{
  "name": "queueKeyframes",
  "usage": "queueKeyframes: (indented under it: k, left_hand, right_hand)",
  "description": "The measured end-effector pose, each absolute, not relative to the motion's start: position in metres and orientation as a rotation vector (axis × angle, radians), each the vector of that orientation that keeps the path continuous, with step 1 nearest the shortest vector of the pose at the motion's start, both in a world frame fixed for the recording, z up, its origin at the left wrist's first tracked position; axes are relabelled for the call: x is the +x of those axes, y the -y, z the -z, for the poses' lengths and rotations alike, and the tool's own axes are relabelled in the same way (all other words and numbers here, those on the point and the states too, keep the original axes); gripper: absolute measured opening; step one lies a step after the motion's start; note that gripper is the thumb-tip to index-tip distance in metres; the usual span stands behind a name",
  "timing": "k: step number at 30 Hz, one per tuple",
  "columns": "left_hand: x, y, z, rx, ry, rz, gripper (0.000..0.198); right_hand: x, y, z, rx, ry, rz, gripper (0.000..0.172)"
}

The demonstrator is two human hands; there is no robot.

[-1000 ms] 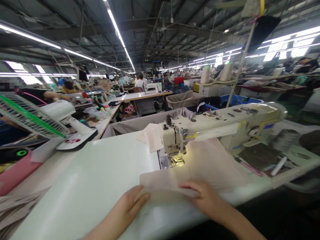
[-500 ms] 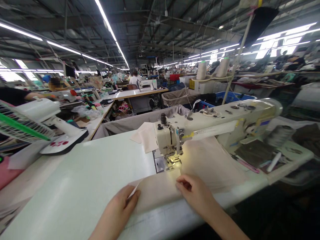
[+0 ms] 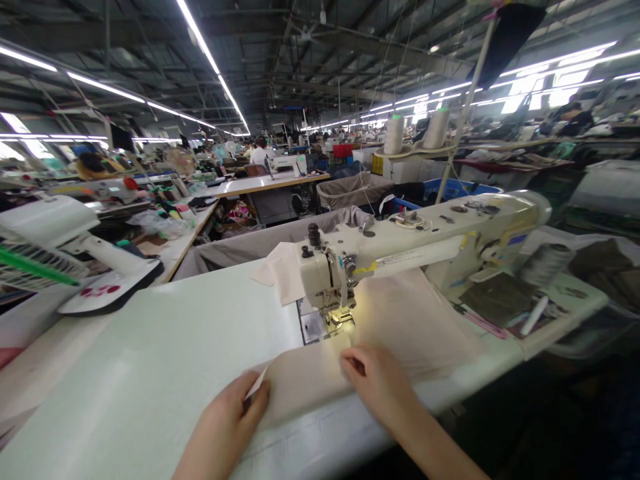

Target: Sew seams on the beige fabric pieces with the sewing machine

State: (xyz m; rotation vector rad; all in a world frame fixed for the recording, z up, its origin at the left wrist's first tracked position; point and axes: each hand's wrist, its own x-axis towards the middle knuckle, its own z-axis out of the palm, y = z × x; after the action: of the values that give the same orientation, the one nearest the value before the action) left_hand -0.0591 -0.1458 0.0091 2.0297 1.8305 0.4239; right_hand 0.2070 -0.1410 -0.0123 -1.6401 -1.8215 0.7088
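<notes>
Both my hands pinch the cloth [image 3: 306, 379] in closed fingers nearer me than the foot [image 3: 343, 319], left hand [image 3: 231, 415] to its left, right hand [image 3: 381, 387] just before it, apparently to hold the edge straight.

We find ourselves in a large sewing workshop, which has rather the character of a factory hall. We recognise it first by the industrial sewing machine [image 3: 400, 240] on the pale work table [image 3: 190, 360] before us, with beige cloth [image 3: 407, 320] lying under its arm. Behind it we see two big thread cones [image 3: 394, 135], and farther away a second sewing machine [image 3: 289, 165] upon its own table [image 3: 250, 184]. We notice also a cloth bin [image 3: 353, 191] and, in the distance, a person in a white top [image 3: 261, 157]. Above us, long strip lights [image 3: 201, 40] run beneath a high metal roof [image 3: 360, 50].
</notes>
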Motion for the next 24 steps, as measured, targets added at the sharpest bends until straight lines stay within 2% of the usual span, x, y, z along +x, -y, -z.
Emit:
queueKeyframes:
  k: [9, 17, 24]
  left_hand:
    - [-0.055, 0.145, -0.012, 2.018, -1.825, -0.390, 0.035]
    - [-0.054, 0.140, -0.012, 1.810, -2.026, -0.534, 0.020]
    - [-0.052, 0.138, -0.013, 1.782, -2.051, -0.432, 0.021]
  right_hand:
    - [0.209, 0.140, 0.015, -1.645, 1.895, -0.653, 0.018]
    - [0.213, 0.146, 0.033, -1.482, 2.069, -0.214, 0.021]
    - [0.220, 0.144, 0.043, -1.406, 2.088, -0.210, 0.022]
